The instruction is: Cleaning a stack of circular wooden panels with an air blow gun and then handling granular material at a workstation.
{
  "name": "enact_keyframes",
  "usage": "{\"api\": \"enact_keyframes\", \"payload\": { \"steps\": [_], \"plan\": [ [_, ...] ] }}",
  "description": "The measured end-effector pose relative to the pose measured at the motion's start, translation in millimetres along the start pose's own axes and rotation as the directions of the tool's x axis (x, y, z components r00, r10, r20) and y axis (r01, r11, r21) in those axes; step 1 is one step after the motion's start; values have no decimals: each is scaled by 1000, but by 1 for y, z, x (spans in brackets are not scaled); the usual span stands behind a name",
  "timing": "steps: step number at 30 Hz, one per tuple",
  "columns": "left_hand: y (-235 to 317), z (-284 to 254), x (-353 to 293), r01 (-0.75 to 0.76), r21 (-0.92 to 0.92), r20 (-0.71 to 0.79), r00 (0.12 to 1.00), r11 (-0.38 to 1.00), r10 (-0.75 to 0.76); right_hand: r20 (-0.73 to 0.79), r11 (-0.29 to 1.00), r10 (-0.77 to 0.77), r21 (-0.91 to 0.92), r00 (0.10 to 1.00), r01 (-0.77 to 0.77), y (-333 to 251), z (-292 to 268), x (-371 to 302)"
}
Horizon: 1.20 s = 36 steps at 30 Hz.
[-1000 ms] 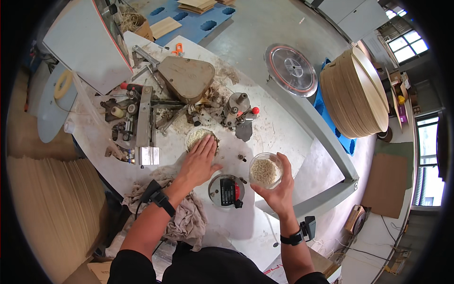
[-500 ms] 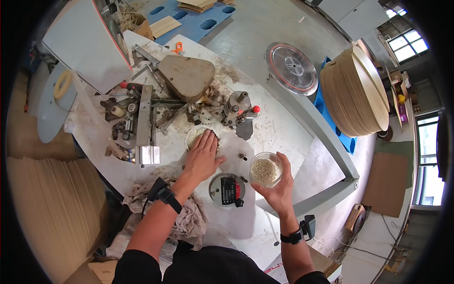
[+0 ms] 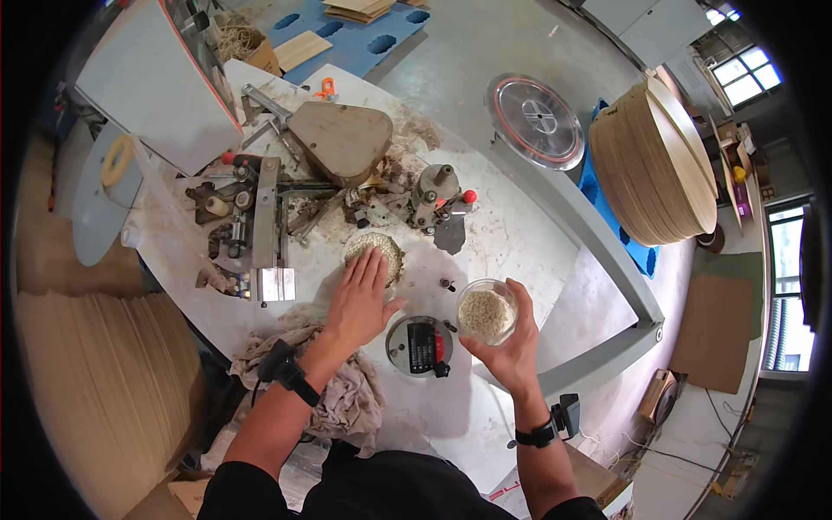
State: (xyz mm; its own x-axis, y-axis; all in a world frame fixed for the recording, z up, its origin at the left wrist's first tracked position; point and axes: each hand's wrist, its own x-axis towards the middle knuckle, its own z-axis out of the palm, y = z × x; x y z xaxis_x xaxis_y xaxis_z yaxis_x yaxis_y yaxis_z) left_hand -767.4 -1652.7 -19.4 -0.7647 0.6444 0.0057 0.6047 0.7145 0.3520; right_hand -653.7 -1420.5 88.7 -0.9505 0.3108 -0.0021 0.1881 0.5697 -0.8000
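Observation:
My left hand (image 3: 357,302) lies flat with its fingers stretched out over the near side of a round dish of pale granules (image 3: 384,250). Its fingertips reach the granules; whether they press on them I cannot tell. To the right, my right hand (image 3: 511,351) grips a clear round cup (image 3: 462,328) from its right side, thumb in front and fingers behind. Pale granules (image 3: 485,312) partly fill this cup. Between my hands, nearer to me, sits a round metal fixture (image 3: 398,347) with a black and red block (image 3: 425,347) on it.
A soiled machine with a brown cover (image 3: 340,139) and a metal post with a red knob (image 3: 438,195) stand behind the dish. A crumpled cloth (image 3: 342,403) lies under my left forearm. A grey frame bar (image 3: 598,251) runs along the right, beside stacked wooden rounds (image 3: 646,169).
My left hand has drawn back slightly toward me and left, so more of the granules in the dish shows. My right hand and the cup have stayed almost still.

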Motion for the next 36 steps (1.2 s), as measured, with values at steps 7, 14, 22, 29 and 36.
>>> {"api": "enact_keyframes", "payload": {
  "steps": [7, 14, 22, 29, 36],
  "plan": [
    [-1, 13, 23, 101, -16, -39, 994, 995, -102, -20, 999, -15, -34, 1000, 14, 4, 0, 0],
    [5, 0, -1, -4, -58, -8, 1000, 998, 3, -29, 999, 36, -19, 999, -37, 7, -6, 0],
    [-6, -2, 8, -100, -4, 53, 994, 995, 100, -36, 999, 33, 19, 999, -32, 14, -4, 0],
    [-13, -8, 3, -164, -23, 66, 984, 986, 165, -43, 1000, 16, 13, 999, -15, 17, -2, -2],
    [-17, -5, 8, -196, -2, 42, 980, 981, 195, -31, 999, 34, 2, 999, -34, 17, -4, -4]
  ]
}}
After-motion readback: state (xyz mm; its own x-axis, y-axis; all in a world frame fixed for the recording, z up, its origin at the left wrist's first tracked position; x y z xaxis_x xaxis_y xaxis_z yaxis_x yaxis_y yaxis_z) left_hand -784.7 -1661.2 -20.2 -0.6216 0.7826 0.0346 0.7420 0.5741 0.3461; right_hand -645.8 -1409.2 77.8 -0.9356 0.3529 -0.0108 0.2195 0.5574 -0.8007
